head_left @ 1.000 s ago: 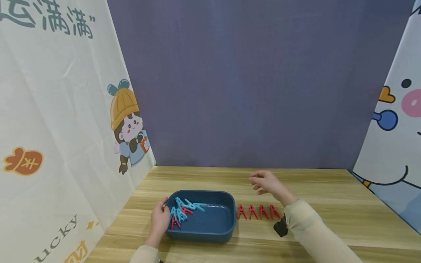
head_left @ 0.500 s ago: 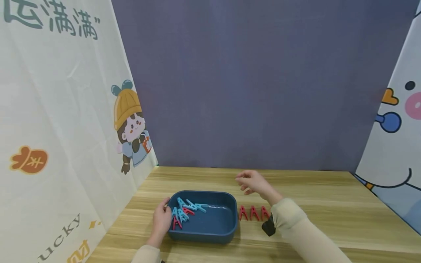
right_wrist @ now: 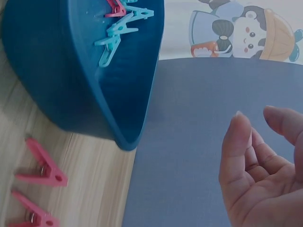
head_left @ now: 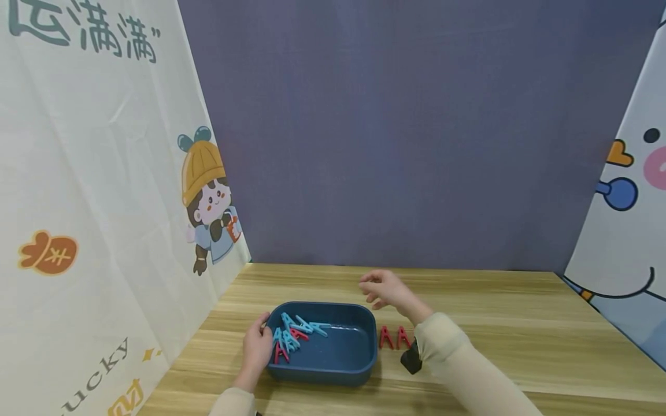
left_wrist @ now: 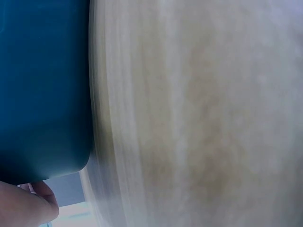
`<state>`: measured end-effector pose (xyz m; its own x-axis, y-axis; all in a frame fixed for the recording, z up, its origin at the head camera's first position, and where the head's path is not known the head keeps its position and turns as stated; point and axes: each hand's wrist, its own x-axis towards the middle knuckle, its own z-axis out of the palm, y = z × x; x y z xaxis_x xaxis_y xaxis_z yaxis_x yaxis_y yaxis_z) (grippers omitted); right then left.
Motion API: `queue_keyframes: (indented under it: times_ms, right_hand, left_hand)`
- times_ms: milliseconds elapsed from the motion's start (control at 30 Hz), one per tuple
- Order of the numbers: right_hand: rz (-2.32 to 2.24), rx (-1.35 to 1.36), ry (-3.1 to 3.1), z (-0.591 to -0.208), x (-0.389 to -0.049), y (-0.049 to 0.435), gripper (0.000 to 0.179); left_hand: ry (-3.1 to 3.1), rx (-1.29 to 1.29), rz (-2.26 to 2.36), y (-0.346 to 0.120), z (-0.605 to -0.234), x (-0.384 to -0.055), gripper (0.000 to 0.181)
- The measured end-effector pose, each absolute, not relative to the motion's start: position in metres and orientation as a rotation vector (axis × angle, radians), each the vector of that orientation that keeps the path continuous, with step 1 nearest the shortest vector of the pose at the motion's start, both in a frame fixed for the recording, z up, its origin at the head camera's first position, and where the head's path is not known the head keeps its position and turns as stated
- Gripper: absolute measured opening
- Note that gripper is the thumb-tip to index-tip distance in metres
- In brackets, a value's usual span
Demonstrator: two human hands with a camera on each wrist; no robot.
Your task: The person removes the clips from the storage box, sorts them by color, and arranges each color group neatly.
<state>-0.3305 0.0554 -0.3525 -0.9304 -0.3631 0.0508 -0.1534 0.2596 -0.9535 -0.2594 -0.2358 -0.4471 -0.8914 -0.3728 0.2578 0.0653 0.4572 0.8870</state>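
A dark blue rectangular bin (head_left: 338, 378) stands on the table, with several light blue clothespins (head_left: 303, 326) and a few red clothespins (head_left: 281, 353) heaped in its left part. My left hand (head_left: 256, 348) holds the bin's left end, thumb at the rim; in the left wrist view its fingers are mostly hidden by the bin wall (left_wrist: 42, 85). Beyond the bin's far right corner hovers my right hand (head_left: 389, 290). In the right wrist view, its thumb and forefinger are apart with nothing between them. Two red clothespins (head_left: 385, 337) lie right of the bin, beside my right forearm.
The wooden table (head_left: 520, 335) extends right and behind the bin. A grey-purple cloth (head_left: 395, 144) hangs at the back edge. Printed cloth panels (head_left: 114, 190) stand at the left and right. A dark wrist device (head_left: 411, 358) sits at my right wrist.
My right hand has moved left toward the bin. Its forearm now covers the right part of the red clothespin row, which showed more pins earlier. The left hand stays on the bin.
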Motion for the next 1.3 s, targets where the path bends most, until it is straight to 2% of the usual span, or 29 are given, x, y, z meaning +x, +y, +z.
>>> queue_keyframes:
  times_ms: [1300]
  right_hand:
    - [-1.690, -0.637, 2.213, -0.375, -0.318, -0.019, 0.027]
  left_hand:
    - [-2.307, 0.280, -1.453, -0.236, -0.448, -0.260, 0.040]
